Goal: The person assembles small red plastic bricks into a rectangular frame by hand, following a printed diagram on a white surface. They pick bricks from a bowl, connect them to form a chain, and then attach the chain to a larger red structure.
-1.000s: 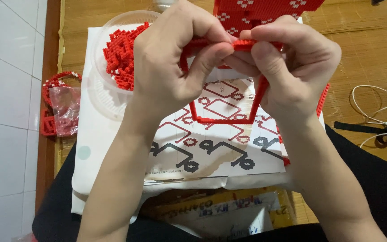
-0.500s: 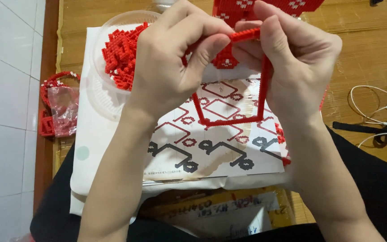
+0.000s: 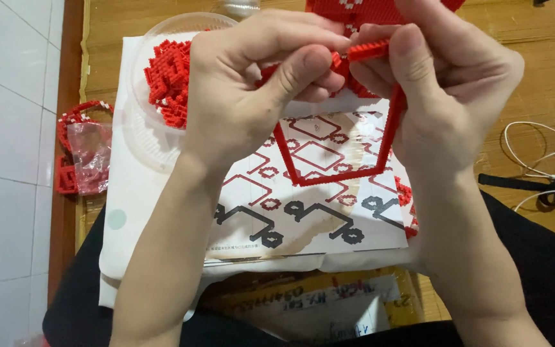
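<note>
Cardboard of a yellowish-brown box lies nearest, across the dark-clothed lap, with a white label stuck on it. Just beyond it rests a white printed instruction sheet, flat and slightly creased, showing red and black stepped outlines.

Above the sheet both hands meet. The left hand is curled tight, its thumb pressed against the bent forefinger, pinching the top edge of a thin red frame built of tiny studded plastic bricks. The right hand is closed likewise, thumb and forefinger nipping the same top bar just beside the left fingertips. The frame hangs from this grip, its angular, pointed lower edge held in the air over the sheet, its surface finely ridged.

Behind the left hand sits a round clear plastic bowl with a ribbed rim, holding a heap of loose red bricks. To the left, on the wooden floor, lies a crumpled clear plastic bag beside small red brick pieces. Far right, a thin white cable loops over the wood.
</note>
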